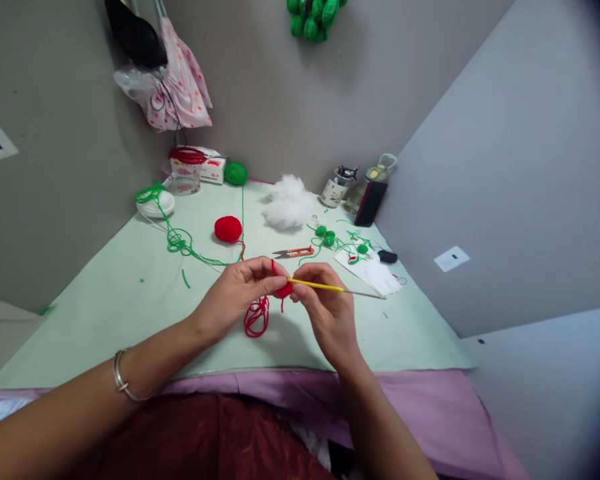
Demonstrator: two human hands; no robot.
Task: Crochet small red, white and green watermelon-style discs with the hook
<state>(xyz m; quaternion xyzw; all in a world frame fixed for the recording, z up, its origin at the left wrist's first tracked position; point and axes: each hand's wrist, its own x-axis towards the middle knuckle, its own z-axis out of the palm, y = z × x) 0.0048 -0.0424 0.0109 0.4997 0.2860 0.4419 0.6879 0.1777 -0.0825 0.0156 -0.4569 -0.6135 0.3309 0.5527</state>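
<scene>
Between the fingertips of my left hand (240, 290) is a small red crocheted piece (284, 291), with red yarn running up over the forefinger. My right hand (327, 307) grips a crochet hook (317, 285) with a yellow handle and a grey metal end pointing right. The hook's left end meets the red piece, but the fingers hide its tip. Loose loops of red yarn (257, 317) hang or lie just below my left hand. Behind the hands sits a red yarn ball (228, 229), its strand leading toward my left hand.
Orange thread snips (294, 253) lie just beyond my hands. White stuffing (287, 203) is heaped at the back. Small green crocheted balls (329, 238) with loose tails, a black phone (371, 203) and a jar (336, 189) stand or lie rightward. Green yarn (180, 241) tangles at left.
</scene>
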